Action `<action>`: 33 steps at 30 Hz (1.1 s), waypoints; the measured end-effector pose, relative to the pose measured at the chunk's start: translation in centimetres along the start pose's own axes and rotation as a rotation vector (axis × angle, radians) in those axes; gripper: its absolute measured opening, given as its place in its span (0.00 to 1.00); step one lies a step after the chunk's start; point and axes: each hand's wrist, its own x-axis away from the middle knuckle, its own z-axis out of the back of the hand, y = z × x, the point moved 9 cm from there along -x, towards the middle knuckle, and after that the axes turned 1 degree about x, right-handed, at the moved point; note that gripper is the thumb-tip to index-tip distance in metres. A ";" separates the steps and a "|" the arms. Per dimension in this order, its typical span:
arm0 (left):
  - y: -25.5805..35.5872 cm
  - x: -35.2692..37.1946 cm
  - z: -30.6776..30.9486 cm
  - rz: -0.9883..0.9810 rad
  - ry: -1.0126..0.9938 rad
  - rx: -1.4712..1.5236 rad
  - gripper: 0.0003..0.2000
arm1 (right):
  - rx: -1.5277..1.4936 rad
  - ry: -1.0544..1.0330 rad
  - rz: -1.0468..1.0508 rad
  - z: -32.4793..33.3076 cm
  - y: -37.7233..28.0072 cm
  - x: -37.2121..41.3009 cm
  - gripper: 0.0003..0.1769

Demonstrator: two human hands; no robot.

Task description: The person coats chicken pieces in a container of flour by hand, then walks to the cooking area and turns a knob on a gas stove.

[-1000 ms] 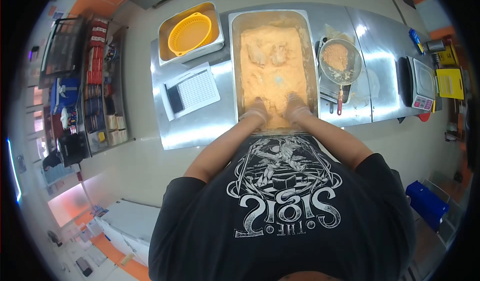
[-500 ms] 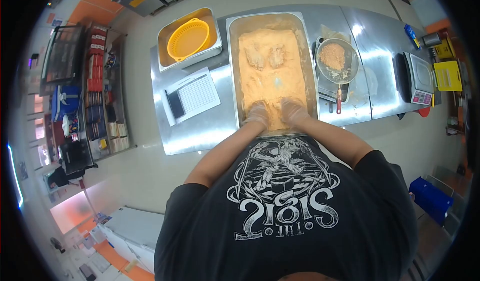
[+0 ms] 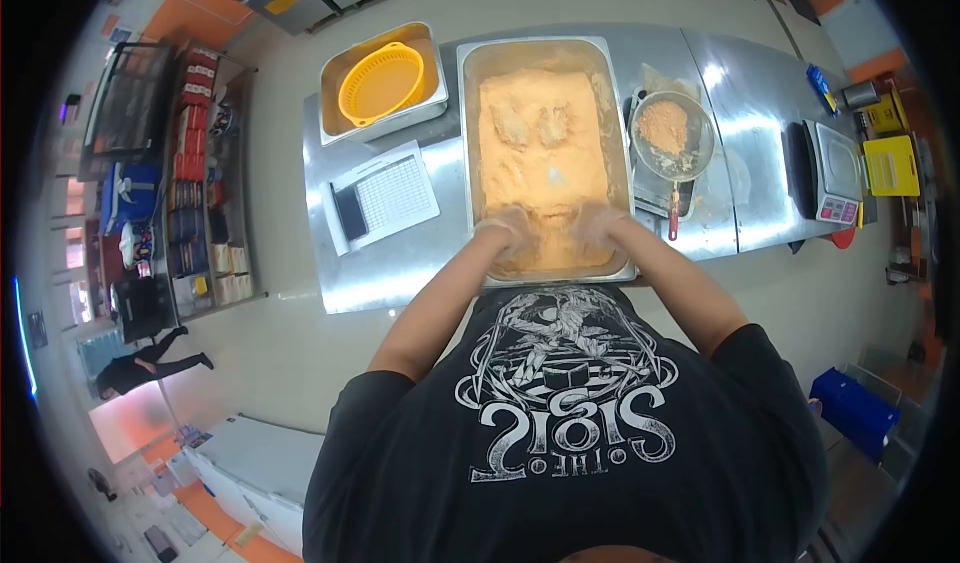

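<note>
A large steel tray (image 3: 470,143) full of orange breading flour (image 3: 545,163) lies lengthwise in front of me on the steel table. Two flour-coated pieces (image 3: 532,123) rest near its far end. My left hand (image 3: 507,228) and my right hand (image 3: 593,223), both in thin clear gloves dusted with flour, are over the near end of the flour, fingers spread and curled into it. Whether anything is gripped under the flour is hidden.
A yellow colander (image 3: 382,83) sits in a smaller steel pan at the far left. A paper chart with a dark device (image 3: 385,195) lies left of the tray. A sieve pan of crumbs (image 3: 670,128) and a scale (image 3: 835,168) stand to the right. Shelves (image 3: 195,173) line the left.
Both hands have lifted slightly out of the flour and drawn toward the tray's near end. A person at the far left has walked further along the floor.
</note>
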 end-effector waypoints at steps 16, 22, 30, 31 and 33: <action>0.8 -0.4 0.8 -0.174 0.144 0.142 0.28 | -0.067 0.030 0.233 3.0 -3.1 0.1 0.26; -3.1 -2.8 -5.7 0.198 0.193 -0.010 0.28 | 0.008 0.013 0.040 -5.1 0.8 -3.6 0.32; -0.6 -6.7 -9.3 -0.116 -0.109 -0.226 0.22 | -0.423 0.439 -0.318 -5.8 -0.1 -3.2 0.29; -0.1 -6.5 -9.1 -0.106 -0.158 -0.203 0.23 | -0.464 0.467 -0.313 -6.1 0.1 -4.0 0.28; -1.8 -9.9 -11.0 -0.208 0.042 0.045 0.23 | -0.546 0.520 -0.314 -6.2 1.1 -5.0 0.26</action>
